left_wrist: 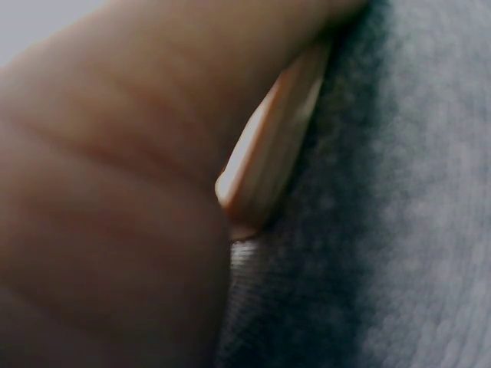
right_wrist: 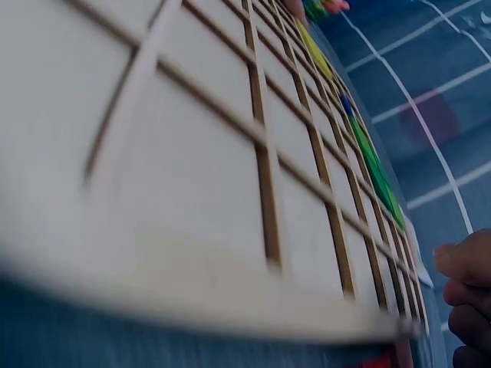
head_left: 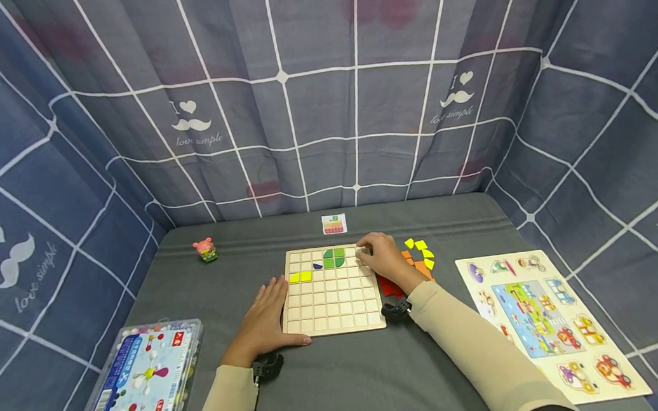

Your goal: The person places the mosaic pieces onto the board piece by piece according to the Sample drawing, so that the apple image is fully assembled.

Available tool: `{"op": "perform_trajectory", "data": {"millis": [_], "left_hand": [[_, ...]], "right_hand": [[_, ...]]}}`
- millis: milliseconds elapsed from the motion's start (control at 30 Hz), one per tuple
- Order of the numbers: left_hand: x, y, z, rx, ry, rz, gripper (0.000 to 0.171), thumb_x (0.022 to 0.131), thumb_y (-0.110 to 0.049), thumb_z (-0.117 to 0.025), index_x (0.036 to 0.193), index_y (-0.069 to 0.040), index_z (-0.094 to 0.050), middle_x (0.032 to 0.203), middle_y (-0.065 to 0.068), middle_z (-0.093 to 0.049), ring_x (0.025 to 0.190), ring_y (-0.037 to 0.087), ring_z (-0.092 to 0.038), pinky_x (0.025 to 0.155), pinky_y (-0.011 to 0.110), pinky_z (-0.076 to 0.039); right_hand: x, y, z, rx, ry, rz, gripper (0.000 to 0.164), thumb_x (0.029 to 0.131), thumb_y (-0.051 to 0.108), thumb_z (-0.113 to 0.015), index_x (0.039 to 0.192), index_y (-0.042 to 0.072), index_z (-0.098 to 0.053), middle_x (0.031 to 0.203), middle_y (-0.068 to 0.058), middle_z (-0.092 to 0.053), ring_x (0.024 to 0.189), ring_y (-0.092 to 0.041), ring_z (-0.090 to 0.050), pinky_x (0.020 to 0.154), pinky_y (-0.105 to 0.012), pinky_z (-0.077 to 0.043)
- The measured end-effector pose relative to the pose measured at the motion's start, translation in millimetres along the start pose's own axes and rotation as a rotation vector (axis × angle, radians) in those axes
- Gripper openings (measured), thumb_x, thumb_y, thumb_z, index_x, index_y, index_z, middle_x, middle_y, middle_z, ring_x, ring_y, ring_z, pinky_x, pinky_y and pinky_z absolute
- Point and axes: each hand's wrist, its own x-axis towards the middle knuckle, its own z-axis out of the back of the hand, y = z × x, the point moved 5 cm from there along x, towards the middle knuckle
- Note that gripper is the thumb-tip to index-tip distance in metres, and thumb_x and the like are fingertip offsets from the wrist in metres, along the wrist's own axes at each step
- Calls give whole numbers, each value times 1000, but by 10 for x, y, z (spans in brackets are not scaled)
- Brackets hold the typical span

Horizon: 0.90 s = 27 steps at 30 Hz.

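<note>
A wooden grid board lies on the dark cloth. Green pieces, some with rounded corners, form a block in its upper cells. One small dark blue piece sits beside them, and two yellow squares lie at the left edge. My left hand rests against the board's left side, fingers extended, thumb by the bottom edge. In the left wrist view the hand covers most of the board's edge. My right hand is at the upper right corner with curled fingers; anything between the fingertips is hidden.
Right of the board lie loose yellow, orange and red pieces. A small picture card is behind the board. A pig figurine, a plastic box and a picture puzzle board surround it.
</note>
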Motion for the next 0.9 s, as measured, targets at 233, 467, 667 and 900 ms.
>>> {"op": "perform_trajectory", "data": {"millis": [233,467,667,900], "left_hand": [[3,-5,19,-10,-9,-3,153,60,-93,-75,166,3,-19,172,18,-18,159,33,-11,127,49,-8],[20,5,10,-6,-7,-1,154,60,-94,-74,166,3,-19,172,18,-17,159,33,-12,128,49,-7],[20,21,5,2,-19,-20,152,61,-93,-75,166,3,-20,172,18,-18,159,33,-13,127,49,-9],[-7,13,11,-13,-45,-58,150,63,-91,-75,165,4,-21,171,20,-20,158,35,-16,127,51,-11]], "right_hand": [[-46,-218,274,23,-68,-46,25,95,12,-81,118,1,-77,121,-14,-69,110,-34,-66,95,-51,-55],[-66,-470,559,-57,-114,-84,30,93,13,-83,117,-2,-76,125,-22,-67,120,-45,-58,119,-62,-26],[-128,-716,719,-135,-92,-167,36,95,16,-82,122,-6,-73,126,-27,-65,126,-49,-52,118,-63,-26],[-212,-871,819,-129,-49,-228,35,95,15,-81,120,-8,-73,120,-26,-63,116,-47,-57,107,-61,-41]]}}
